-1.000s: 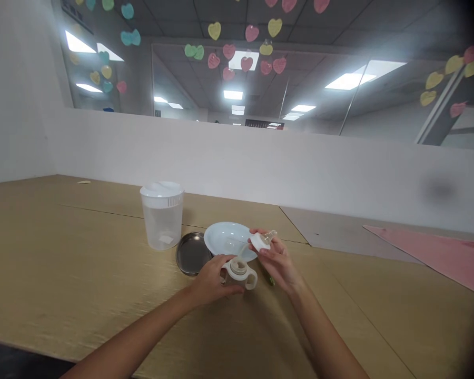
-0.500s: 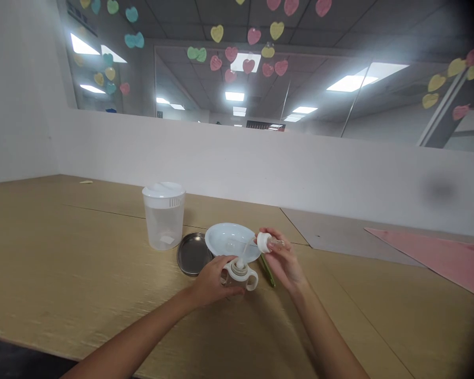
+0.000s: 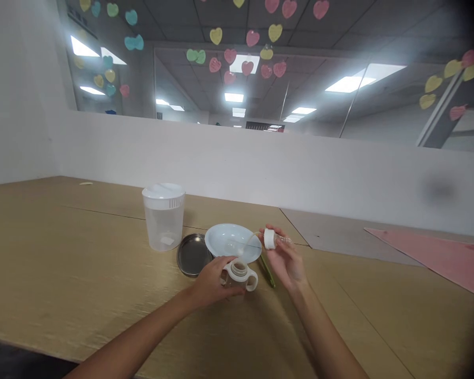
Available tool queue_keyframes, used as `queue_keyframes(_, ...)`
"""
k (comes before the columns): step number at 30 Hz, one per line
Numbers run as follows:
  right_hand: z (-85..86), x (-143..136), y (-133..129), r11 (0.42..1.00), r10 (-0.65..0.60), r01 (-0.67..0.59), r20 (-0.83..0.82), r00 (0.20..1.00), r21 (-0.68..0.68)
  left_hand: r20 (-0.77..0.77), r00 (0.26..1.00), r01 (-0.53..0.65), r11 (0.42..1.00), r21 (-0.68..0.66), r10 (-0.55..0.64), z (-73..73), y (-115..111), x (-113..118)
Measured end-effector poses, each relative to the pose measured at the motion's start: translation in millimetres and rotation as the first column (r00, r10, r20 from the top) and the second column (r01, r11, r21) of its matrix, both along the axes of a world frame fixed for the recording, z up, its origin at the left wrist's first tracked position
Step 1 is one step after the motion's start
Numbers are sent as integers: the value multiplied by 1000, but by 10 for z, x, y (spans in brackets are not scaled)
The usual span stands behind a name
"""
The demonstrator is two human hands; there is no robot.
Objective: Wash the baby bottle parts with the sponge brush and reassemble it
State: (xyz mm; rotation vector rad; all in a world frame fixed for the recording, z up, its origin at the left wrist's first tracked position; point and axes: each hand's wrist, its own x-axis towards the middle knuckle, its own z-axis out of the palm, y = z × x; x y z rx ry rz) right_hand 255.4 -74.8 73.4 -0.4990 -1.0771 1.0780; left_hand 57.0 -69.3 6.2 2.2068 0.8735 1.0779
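My left hand point(image 3: 215, 279) is closed around a baby bottle point(image 3: 239, 269) with two white side handles, its mouth uncovered and facing up. In my right hand point(image 3: 286, 260) is the bottle's top point(image 3: 269, 239), a white screw ring with a clear nipple pointing right. A thin straw point(image 3: 251, 239) hangs from the ring and curves down left, its thicker whitish end above the bowl's near edge and just over the bottle mouth. Right behind the bottle lies a pale blue oval bowl point(image 3: 221, 234), with something clear inside that I cannot make out.
A round dark metal tray point(image 3: 193, 255) lies left of the bowl. Behind it stands a translucent bucket point(image 3: 164, 223) with a white lid. A green stick-like item point(image 3: 267, 273) rests right of the bottle. A pink sheet point(image 3: 438, 252) covers the table's right side.
My right hand has moved slightly right and up with the bottle top, and the straw's end has come out of the bottle mouth. My left hand keeps the bottle in place.
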Motion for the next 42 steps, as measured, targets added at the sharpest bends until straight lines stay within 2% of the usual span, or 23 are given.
queue_keyframes(4, -79, 28, 102, 999, -47, 47, -7, 999, -22, -17, 1000, -8, 1000, -17, 8, -1, 1, 0)
queue_keyframes(9, -258, 44, 235, 991, -47, 47, 7, 999, -127, 5, 1000, -10, 1000, -14, 11, -2, -7, 5)
queue_keyframes(14, -460, 33, 337, 974, -128, 155, 159, 979, -164, 16, 1000, -5, 1000, -9, 5, -18, 3, 11)
queue_keyframes(18, -546, 29, 388, 951, -266, 302, 310, 913, -73, 10, 1000, -2, 1000, -7, 2, -23, 6, 9)
queue_keyframes(23, -528, 11, 361, 934, -337, 352, 475, 813, 60, 1, 1000, -3, 1000, -13, 3, 1, -13, 4)
queue_keyframes(27, -492, -46, 285, 952, -289, 287, 629, 722, 108, -10, 1000, -4, 1000, -1, 4, -8, -6, 6)
queue_keyframes(31, -483, -83, 233, 971, -215, 220, 735, 643, 92, -18, 1000, 9, 999, 43, -8, -32, 14, 5)
queue_keyframes(36, -494, -66, 238, 948, -297, 289, 706, 642, 136, -32, 999, 0, 1000, 22, 0, -35, 19, -3)
queue_keyframes(42, -429, -61, 204, 848, -503, 489, 603, 619, 205, 24, 1000, -10, 999, -30, 10, -82, 8, 28)
